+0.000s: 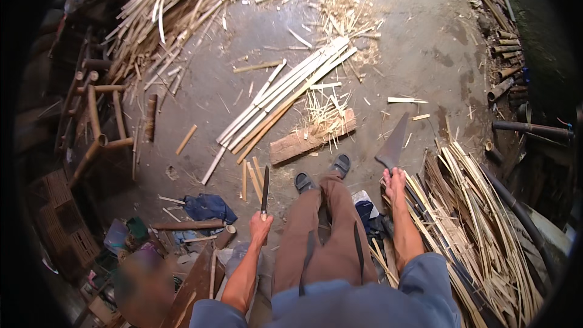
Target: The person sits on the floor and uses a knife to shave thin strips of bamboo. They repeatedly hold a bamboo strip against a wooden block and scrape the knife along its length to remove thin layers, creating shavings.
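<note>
**Kid:** What is closest to you?

**Me:** My knees, in brown trousers (328, 237). Past them are my sandals (303, 181), and just past my sandals a wood block (291, 144) lies on the floor (413, 42).

**Kid:** What is in your left hand (261, 226)?

**Me:** A knife (265, 191). My fingers are curled tight round its handle. It is on my side of the wood block, a little to the left of it.

**Kid:** Which way does it point?

**Me:** The long way of the knife runs straight away from me. The handle is at my end and the dark blade tip points toward the wood block.

**Kid:** And your right hand (395, 183)?

**Me:** It reaches down to the right of the wood block, at the edge of a pile of thin bamboo strips (480, 218). A grey pointed blade (393, 141) lies just past my fingertips. I cannot tell if my fingers have closed on anything.

**Kid:** So what are you doing?

**Me:** I think I am picking a piece to cut, with the knife ready and waiting. Next I would need a firm hold on one piece, and the knife tip kept away from my legs.

**Kid:** What are those long pale sticks?

**Me:** Split bamboo slats (285, 94). They lie side by side on the far side of the wood block.
</note>
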A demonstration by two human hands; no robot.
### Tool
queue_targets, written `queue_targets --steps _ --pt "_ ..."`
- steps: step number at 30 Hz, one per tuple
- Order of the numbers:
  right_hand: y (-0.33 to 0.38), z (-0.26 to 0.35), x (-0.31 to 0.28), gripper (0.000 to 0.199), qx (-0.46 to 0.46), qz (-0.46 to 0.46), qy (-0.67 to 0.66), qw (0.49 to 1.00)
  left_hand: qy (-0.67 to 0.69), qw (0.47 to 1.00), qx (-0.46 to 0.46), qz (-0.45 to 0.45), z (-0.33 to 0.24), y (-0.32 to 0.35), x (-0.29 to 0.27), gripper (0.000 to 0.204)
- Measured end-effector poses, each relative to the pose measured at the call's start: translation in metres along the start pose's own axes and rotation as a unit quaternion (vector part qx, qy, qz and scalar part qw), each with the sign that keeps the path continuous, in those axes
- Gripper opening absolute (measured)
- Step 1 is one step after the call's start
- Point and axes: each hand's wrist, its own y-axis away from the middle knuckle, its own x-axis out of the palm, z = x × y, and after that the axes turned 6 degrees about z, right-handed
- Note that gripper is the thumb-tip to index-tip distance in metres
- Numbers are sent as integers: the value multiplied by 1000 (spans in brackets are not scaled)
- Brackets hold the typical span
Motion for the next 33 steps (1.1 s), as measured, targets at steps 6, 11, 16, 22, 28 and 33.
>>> queue_targets --steps 6,11,16,22,28,33 --pt "-179 -75 -35 20 -29 20 -1 999 41 979 133 -151 13 -156 118 28" --pt "-239 -143 -94 43 37 5 24 999 111 983 10 -144 19 -270 161 31" --pt "-280 -159 -193 47 -48 -104 617 779 126 978 26 -163 49 -362 194 35" --pt "-196 -198 128 45 -485 296 651 503 170 949 97 -246 79 -385 211 61" --pt "-227 -315 232 57 -567 489 629 210 106 964 138 -201 80 -406 231 63" --pt "-309 -255 232 60 -641 350 675 102 39 960 176 -213 102 -401 219 64"
